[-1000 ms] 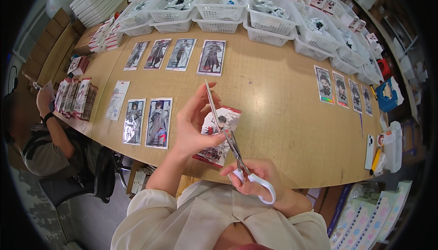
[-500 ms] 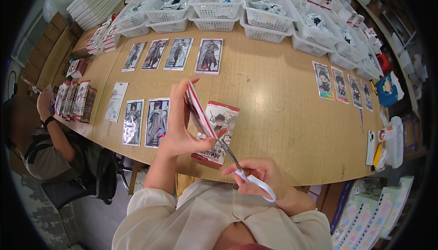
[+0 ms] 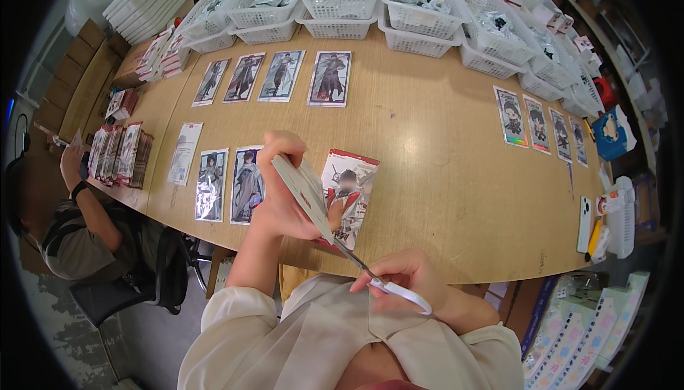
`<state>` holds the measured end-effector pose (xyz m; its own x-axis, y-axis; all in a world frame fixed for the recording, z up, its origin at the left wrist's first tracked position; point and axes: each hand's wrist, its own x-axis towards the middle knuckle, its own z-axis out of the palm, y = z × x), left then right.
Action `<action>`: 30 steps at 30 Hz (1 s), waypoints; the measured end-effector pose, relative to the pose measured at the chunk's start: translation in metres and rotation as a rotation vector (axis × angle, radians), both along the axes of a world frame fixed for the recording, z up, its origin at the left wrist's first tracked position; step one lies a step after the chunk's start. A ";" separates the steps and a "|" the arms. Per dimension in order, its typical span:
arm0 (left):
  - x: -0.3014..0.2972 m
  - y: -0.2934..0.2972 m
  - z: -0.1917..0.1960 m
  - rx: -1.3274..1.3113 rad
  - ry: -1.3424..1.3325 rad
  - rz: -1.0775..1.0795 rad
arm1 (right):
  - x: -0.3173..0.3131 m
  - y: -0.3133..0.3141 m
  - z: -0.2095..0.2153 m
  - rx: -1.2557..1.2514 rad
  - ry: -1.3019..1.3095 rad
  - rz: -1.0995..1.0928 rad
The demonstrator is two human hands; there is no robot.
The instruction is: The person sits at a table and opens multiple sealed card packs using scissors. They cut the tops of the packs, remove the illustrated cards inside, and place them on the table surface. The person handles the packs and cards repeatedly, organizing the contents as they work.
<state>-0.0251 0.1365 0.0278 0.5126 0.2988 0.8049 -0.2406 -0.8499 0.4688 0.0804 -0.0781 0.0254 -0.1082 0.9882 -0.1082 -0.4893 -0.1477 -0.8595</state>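
Note:
My left hand [image 3: 274, 205] grips a thin, flat white packet [image 3: 303, 194] with red marks, tilted on edge above the table. In my right hand [image 3: 410, 276] is a pair of scissors [image 3: 381, 282] with white handles; the blades meet the packet's lower corner. Whether the blades are apart or together is hard to tell. Beneath, a red-and-white illustrated packet [image 3: 360, 176] lies on the wooden table [image 3: 449, 198], partly covered by my left hand. Beside that hand lie two character cards [image 3: 211, 185] in shiny sleeves, the nearer one partly hidden.
Across the table, character cards [image 3: 329, 79] lie in a row, with smaller cards [image 3: 511, 116] at right. White baskets [image 3: 420, 19] of bagged items line the back. At left, a person [image 3: 100, 226] sits by stacked packets [image 3: 121, 155]. A phone [image 3: 585, 222] lies at the right edge.
My left hand has turned the packet, so its whitish face shows more instead of its red edge. The scissors stay at its lower corner, slightly lower. The view has shifted a little.

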 end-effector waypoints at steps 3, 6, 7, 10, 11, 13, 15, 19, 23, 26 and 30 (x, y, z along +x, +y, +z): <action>0.002 -0.002 0.005 0.035 -0.035 -0.030 | -0.005 0.000 -0.011 0.105 -0.144 -0.051; 0.001 -0.001 0.004 0.055 -0.034 -0.040 | -0.007 0.001 -0.017 0.178 -0.190 -0.070; 0.001 -0.001 0.004 0.069 -0.040 -0.043 | -0.010 0.000 -0.019 0.187 -0.161 -0.078; 0.004 -0.001 0.004 0.098 -0.051 -0.053 | -0.012 0.002 -0.019 0.207 -0.123 -0.076; 0.004 -0.001 0.005 0.108 -0.051 -0.048 | -0.012 0.002 -0.019 0.217 -0.119 -0.067; 0.004 -0.001 0.005 0.111 -0.060 -0.051 | -0.015 0.002 -0.017 0.206 -0.074 -0.084; 0.005 -0.002 0.003 0.098 -0.078 -0.065 | -0.016 0.001 -0.016 0.203 -0.075 -0.076; 0.006 0.000 0.000 0.045 -0.130 -0.100 | -0.015 -0.002 -0.019 0.196 -0.130 -0.039; 0.011 -0.001 -0.006 -0.031 -0.197 -0.079 | -0.018 -0.001 -0.017 0.205 -0.078 -0.057; 0.011 0.000 -0.007 -0.049 -0.190 -0.086 | -0.022 0.002 -0.011 0.195 -0.019 -0.089; 0.012 -0.002 -0.004 -0.019 -0.217 -0.043 | -0.021 -0.004 -0.020 0.189 -0.040 -0.078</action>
